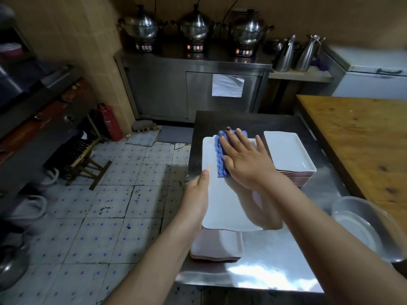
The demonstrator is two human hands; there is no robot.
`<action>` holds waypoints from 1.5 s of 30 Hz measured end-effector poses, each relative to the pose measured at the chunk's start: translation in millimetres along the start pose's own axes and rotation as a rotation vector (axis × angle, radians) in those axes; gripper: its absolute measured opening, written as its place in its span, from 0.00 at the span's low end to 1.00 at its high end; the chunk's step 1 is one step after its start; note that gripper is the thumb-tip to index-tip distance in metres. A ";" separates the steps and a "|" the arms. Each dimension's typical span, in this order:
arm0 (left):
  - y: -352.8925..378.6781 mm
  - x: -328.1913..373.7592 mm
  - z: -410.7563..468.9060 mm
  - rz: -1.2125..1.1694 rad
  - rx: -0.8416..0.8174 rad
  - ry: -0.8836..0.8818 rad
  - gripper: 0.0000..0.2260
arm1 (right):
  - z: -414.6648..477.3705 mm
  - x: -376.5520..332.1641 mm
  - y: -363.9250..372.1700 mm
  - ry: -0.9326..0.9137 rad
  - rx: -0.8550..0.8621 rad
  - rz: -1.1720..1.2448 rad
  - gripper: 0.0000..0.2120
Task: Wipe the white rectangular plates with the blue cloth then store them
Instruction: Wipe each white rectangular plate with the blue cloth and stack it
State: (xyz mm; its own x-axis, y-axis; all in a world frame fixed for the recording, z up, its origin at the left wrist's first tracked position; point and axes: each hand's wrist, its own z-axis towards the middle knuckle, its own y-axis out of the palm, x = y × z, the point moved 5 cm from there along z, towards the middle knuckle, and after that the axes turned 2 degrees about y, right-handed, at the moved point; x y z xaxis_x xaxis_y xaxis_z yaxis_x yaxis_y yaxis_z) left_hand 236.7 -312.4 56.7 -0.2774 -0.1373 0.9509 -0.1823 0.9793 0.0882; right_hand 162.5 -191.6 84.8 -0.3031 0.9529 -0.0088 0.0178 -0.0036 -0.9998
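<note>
**Wiping stroke on a held plate**

The white plate (229,208) is held over the steel surface (275,260), its long axis running away from me. The blue cloth (220,157) lies on its far left part, pressed flat under my right hand (248,164), whose fingers (229,139) are straight and spread. My left hand (198,194) grips the plate's left long edge, thumb on top; what lies beneath is hidden. From the cloth, the uncovered length of plate lies toward me, so I judge the next stroke to be a pull along the long axis, right hand leading. Under the plate's near end sits a near stack (217,249). A far stack (290,155) stands to the right, and a metal bowl (356,223) sits at near right.
</note>
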 end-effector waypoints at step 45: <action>83.1 -16.7 17.9 0.075 0.230 0.027 0.15 | -92.4 98.0 48.7 -0.085 -0.071 0.072 0.38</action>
State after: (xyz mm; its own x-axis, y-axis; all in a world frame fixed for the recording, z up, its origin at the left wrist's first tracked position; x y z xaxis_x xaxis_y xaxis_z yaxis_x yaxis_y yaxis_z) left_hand 209.3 -231.4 42.9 -0.2735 -0.0584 0.9601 -0.3727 0.9266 -0.0498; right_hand 221.7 -70.3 36.7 -0.3786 0.9216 -0.0850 0.1085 -0.0470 -0.9930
